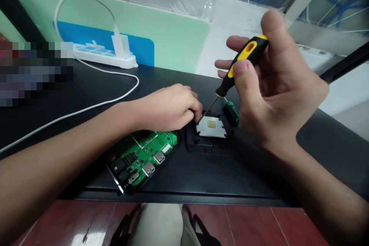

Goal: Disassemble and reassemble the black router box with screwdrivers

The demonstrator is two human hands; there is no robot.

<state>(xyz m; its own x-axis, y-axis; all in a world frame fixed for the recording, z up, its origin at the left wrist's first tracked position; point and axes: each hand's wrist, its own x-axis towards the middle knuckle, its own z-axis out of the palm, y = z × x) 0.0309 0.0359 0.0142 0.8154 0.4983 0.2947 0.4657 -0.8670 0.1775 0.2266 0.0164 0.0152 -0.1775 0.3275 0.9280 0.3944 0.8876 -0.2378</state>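
Note:
My right hand (273,80) grips a yellow and black screwdriver (240,63) by its handle, tip angled down to the near-left corner of a small black housing (211,142) with a silver plate (211,127) on it. My left hand (170,107) rests closed on the table at that same corner, fingertips pinched beside the screwdriver tip; what they pinch is hidden. A green circuit board (141,157) with silver ports lies in a black tray just below my left wrist.
A green-handled tool (233,112) lies behind the housing. A white power strip (100,54) with a white charger (121,45) and its cable (86,107) sits at the back left of the black table (201,180). The table's front edge is close.

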